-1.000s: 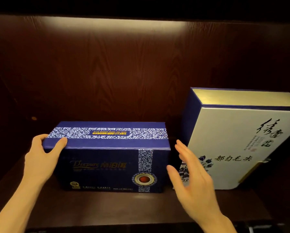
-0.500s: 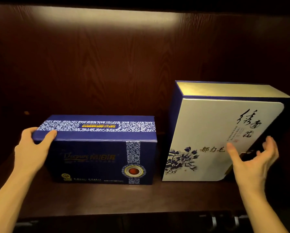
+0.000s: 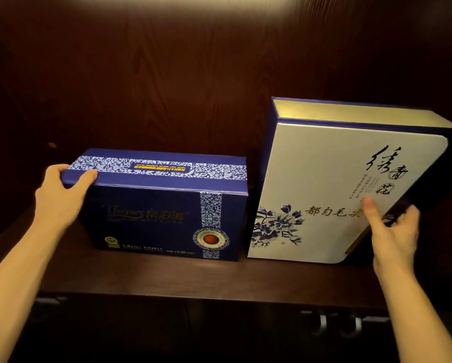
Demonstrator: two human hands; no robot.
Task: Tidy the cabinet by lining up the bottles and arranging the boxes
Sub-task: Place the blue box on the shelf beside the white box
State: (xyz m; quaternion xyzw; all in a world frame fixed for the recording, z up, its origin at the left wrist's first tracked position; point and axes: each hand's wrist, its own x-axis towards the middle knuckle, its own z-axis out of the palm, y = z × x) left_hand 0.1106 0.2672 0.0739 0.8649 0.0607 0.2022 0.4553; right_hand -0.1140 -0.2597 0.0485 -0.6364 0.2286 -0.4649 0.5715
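Shifting across the shelf, the right hand has left the gap between the two boxes, where it hovered a second ago with flat palm, and now sits at the right edge of the white gift box. Thumb pressed on the printed front face near the calligraphy, fingers curled round behind the right side; contact of those fingers with the box cannot be made out in the shadow. Left hand unchanged: clamped on the upper left corner of the blue box, thumb lying on the patterned lid, fingers wrapped over the far edge. Hands well apart, one per box. Blue box lies flat on the dark wooden shelf, left of centre, front face square to the viewer. White gift box stands on edge just beside it to the right, leaning, its top tipped rightward, a narrow gap between the two at the base. Judgement: the change marks a move from settling the blue box to handling the white one, probably to straighten it or draw it into line. Boxes not yet level along their fronts or upright together. No bottles in sight on this shelf. Metal handles glint below the shelf lip.
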